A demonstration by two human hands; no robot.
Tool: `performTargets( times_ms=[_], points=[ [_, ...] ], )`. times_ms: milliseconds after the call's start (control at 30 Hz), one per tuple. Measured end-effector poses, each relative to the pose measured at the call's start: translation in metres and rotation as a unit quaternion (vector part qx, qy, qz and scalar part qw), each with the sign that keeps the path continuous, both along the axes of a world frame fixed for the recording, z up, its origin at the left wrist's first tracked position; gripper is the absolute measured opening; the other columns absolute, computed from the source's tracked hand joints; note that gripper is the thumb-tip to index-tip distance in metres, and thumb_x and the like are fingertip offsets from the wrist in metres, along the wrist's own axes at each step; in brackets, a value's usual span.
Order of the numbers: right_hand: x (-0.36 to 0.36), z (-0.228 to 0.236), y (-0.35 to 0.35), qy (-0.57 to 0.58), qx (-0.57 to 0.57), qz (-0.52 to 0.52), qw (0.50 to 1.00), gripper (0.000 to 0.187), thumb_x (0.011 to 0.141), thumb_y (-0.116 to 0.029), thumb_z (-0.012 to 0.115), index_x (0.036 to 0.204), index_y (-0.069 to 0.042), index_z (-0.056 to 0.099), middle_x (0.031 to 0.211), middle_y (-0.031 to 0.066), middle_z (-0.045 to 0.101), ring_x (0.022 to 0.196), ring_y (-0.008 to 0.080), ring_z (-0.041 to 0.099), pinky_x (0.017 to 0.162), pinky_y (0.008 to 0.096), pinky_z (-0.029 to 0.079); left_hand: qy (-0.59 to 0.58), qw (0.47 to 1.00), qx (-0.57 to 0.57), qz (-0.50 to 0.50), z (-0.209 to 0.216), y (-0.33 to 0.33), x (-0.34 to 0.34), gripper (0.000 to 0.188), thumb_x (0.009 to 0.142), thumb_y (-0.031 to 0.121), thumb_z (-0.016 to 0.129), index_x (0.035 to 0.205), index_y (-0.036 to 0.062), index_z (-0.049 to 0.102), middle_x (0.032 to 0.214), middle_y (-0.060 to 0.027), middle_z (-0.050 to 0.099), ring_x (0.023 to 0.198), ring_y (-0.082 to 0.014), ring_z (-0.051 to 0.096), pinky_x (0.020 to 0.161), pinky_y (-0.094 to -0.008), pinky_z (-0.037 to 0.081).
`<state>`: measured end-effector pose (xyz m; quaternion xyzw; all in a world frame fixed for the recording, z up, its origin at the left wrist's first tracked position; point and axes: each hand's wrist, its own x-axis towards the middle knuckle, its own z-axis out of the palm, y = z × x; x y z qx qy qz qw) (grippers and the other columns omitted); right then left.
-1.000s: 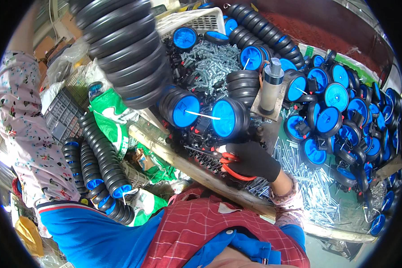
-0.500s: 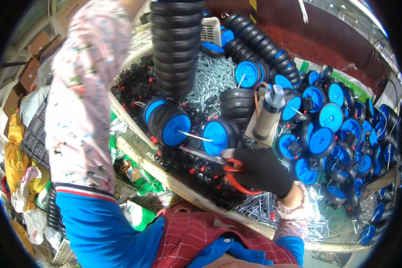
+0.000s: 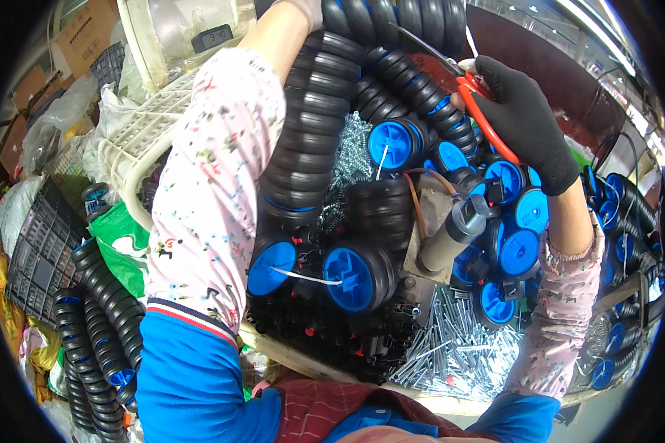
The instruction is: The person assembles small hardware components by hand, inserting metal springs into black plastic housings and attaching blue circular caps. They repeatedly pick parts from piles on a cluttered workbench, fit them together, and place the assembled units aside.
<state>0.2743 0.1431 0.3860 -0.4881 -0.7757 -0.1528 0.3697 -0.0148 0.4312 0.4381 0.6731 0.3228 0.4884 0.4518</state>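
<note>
My left hand [image 3: 303, 10], at the top edge with its fingers mostly out of sight, is against a long string of black wheels [image 3: 303, 140] that bends over at the top and hangs down. My right hand [image 3: 524, 111], in a black glove, grips red-handled scissors [image 3: 484, 122]. Their blades point up and left, beneath the string's upper row [image 3: 391, 22]. A white tie [image 3: 471, 40] stands at that row's right end, close to my right fingers. Below, two short wheel bundles with blue hubs [image 3: 351, 279] lie joined by another white tie [image 3: 303, 276].
An upright clear-topped cylinder [image 3: 451, 236] stands mid-table. Metal pins [image 3: 451, 340] lie in front of it, screws [image 3: 355, 151] behind, small black parts [image 3: 332, 332] to the left. Blue-hubbed wheels [image 3: 521, 251] pile up at right. A white crate [image 3: 137, 140] and tied wheel strings [image 3: 100, 347] are at left.
My right hand has risen with the scissors from the lower bundles to the top right. My left hand has come into view at the top, and the string's upper row now shows.
</note>
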Motion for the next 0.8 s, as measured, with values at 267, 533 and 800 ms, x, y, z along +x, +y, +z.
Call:
performTargets(
  times_ms=[267, 533, 800],
  points=[
    [0.045, -0.044, 0.071, -0.053, 0.001, -0.138, 0.989, 0.041, 0.086, -0.038, 0.072, 0.117, -0.011, 0.067, 0.098, 0.0181, 0.072, 0.094, 0.0381, 0.070, 0.081, 0.0457, 0.054, 0.618, 0.733, 0.277, 0.063, -0.135, -0.016, 0.069, 0.061, 0.093, 0.059, 0.054, 0.132, 0.0131, 0.064, 0.133, -0.0191, 0.064, 0.127, -0.0378, 0.059, 0.108, -0.0470, 0.043],
    [0.061, -0.044, 0.158, -0.371, 0.146, -0.280, 0.873, 0.023, 0.086, -0.028, 0.069, 0.106, -0.016, 0.068, 0.100, 0.0074, 0.067, 0.094, 0.0297, 0.069, 0.082, 0.0465, 0.054, 0.456, 0.823, 0.308, 0.144, -0.182, -0.015, 0.078, 0.042, 0.098, 0.033, 0.054, 0.136, 0.0189, 0.058, 0.135, -0.0134, 0.061, 0.117, -0.0357, 0.063, 0.098, -0.0481, 0.050],
    [0.032, -0.028, 0.283, -0.504, 0.169, -0.213, 0.820, 0.016, 0.081, -0.018, 0.067, 0.095, -0.017, 0.074, 0.105, 0.0050, 0.069, 0.110, 0.0258, 0.063, 0.097, 0.0409, 0.049, 0.466, 0.718, 0.488, 0.172, -0.192, -0.001, 0.082, 0.018, 0.094, 0.022, 0.057, 0.106, 0.0112, 0.065, 0.100, -0.0132, 0.067, 0.091, -0.0325, 0.070, 0.079, -0.0469, 0.056]
  ],
)
